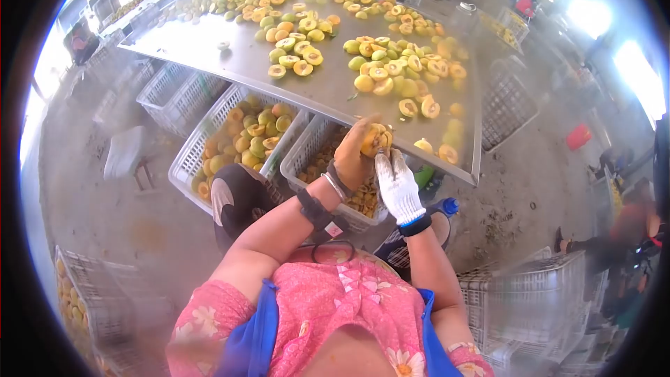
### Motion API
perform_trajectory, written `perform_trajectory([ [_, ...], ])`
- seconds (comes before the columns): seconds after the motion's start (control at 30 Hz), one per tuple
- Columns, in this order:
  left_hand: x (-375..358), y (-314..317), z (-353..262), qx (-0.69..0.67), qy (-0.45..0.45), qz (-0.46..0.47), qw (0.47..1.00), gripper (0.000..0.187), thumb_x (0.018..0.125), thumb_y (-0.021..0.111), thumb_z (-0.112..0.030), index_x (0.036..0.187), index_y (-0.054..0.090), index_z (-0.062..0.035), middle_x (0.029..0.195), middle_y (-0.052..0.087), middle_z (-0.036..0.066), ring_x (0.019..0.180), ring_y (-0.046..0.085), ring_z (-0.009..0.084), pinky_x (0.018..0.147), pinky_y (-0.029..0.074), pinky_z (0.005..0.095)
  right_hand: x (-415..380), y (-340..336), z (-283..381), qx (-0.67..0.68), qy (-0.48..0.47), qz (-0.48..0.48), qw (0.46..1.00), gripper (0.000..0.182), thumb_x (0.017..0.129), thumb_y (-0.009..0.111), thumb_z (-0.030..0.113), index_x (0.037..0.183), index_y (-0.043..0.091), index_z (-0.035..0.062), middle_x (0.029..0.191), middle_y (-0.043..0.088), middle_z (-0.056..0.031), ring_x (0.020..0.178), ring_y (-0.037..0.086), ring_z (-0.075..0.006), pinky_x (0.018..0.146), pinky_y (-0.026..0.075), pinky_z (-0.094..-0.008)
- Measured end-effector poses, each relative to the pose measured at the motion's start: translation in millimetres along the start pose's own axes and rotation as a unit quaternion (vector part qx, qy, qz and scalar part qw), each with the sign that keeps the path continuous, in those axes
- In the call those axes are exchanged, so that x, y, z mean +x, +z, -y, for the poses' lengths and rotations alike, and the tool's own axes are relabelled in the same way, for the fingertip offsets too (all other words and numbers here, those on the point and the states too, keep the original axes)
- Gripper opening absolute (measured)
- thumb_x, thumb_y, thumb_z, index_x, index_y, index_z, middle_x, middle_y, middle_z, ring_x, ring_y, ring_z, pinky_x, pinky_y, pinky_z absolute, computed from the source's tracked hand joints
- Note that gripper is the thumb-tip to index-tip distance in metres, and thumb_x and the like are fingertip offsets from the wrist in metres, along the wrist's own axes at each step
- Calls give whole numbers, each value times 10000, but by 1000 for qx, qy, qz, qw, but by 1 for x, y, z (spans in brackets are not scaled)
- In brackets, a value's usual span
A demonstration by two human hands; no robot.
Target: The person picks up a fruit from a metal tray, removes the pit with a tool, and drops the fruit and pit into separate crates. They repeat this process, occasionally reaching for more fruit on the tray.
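1. The steel-topped table [328,91] spreads ahead of both hands, bearing loose piles of whole and halved yellow-green stone fruit [303,68].
2. Left of the hands, below the table edge, a white slatted crate [183,172] is heaped with yellow-orange and greenish fruit, some cut open.
3. Directly beneath the hands, a narrower grey-white crate [288,162] holds small brown-orange pieces; forearms and hands partly cover it, and I cannot tell whether these are pits or scraps.
4. The hands are together at the table's near edge: the left hand [354,156] grips the held fruit [377,139], and the white-gloved right hand [400,187] meets its lower side.
5. The held fruit is yellow-orange with darker brownish patches.
6. Fingers hide much of it; any cut, or a tool in the glove, is too unclear to tell.
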State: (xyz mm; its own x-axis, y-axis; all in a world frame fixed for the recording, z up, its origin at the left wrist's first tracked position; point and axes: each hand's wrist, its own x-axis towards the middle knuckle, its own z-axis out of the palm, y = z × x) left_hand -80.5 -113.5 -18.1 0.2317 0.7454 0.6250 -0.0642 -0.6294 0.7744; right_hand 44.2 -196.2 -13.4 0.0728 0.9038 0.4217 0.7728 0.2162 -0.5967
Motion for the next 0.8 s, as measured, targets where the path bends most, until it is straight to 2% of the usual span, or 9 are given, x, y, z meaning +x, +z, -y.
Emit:
perform_trajectory([
  [0.1, -6, 10, 37, -161, -99, -11, 982, 402, 1013, 571, -268, 1326, 522, -20, 1063, 629, 91, 952, 627, 173, 863, 544, 309, -2, -1, 8, -66, -36, 30, 997, 385, 959, 546, 171, 1314, 523, 22, 1206, 571, -321, 960, 647, -451, 788, 560, -477],
  [0.17, -5, 14, 39, -271, -170, -43, 946, 391, 1034, 521, -325, 1282, 547, -23, 1039, 627, 93, 931, 624, 180, 832, 546, 314, 4, -5, 34, 3, 119, 55, 991, 432, 996, 516, 321, 1295, 535, 9, 1152, 613, -313, 1053, 605, -469, 862, 510, -481],
  [0.2, -5, 14, 36, -337, -209, -64, 916, 393, 1040, 504, -346, 1258, 559, -24, 1032, 627, 94, 924, 624, 184, 818, 547, 317, 5, -6, 42, 38, 196, 67, 978, 480, 1014, 501, 396, 1286, 542, 3, 1124, 634, -308, 1100, 584, -477, 899, 485, -484],
  [0.27, 2, 8, 6, -513, -297, -99, 799, 386, 1040, 504, -361, 1207, 584, -23, 1036, 632, 100, 923, 628, 194, 795, 548, 325, -1, 3, 33, 17, 113, 52, 992, 494, 1016, 497, 394, 1301, 530, -9, 1152, 626, -308, 1096, 588, -476, 913, 482, -484],
  [0.4, 1, 8, -3, -432, -256, -116, 857, 390, 1042, 480, -368, 1143, 610, -14, 1020, 648, 116, 908, 646, 212, 789, 556, 339, -6, 23, 6, -35, -32, 44, 998, 508, 1026, 489, 381, 1318, 510, -34, 1198, 619, -287, 1121, 583, -458, 952, 472, -459],
  [0.57, 20, -15, -19, -499, -441, -50, 744, 382, 1059, 434, -329, 1085, 617, 5, 981, 664, 127, 857, 666, 226, 780, 565, 341, -5, 11, 27, 156, 215, 131, 955, 479, 1040, 481, 352, 1296, 516, -51, 1245, 594, -271, 1185, 556, -413, 992, 449, -418],
  [0.67, 10, -7, 2, -469, -363, -46, 804, 384, 1067, 426, -320, 1059, 626, 7, 947, 670, 120, 812, 661, 206, 746, 557, 318, -6, 15, 21, 185, 196, 112, 956, 479, 1045, 478, 364, 1286, 530, -46, 1229, 599, -254, 1161, 572, -373, 983, 447, -395],
  [0.7, 9, -2, 8, -379, -283, -44, 880, 395, 1065, 435, -333, 1046, 639, 5, 917, 675, 105, 788, 652, 185, 710, 543, 298, -7, 18, 18, 183, 173, 95, 963, 481, 1047, 476, 371, 1284, 534, -44, 1213, 606, -247, 1143, 583, -359, 975, 449, -388],
  [0.8, 2, 15, 15, -301, -235, -125, 916, 411, 1066, 436, -350, 1047, 645, 4, 904, 679, 92, 762, 643, 170, 688, 533, 291, -9, 22, 9, 168, 106, 83, 976, 478, 1048, 477, 388, 1283, 545, -23, 1157, 629, -222, 1106, 594, -334, 952, 453, -366],
])
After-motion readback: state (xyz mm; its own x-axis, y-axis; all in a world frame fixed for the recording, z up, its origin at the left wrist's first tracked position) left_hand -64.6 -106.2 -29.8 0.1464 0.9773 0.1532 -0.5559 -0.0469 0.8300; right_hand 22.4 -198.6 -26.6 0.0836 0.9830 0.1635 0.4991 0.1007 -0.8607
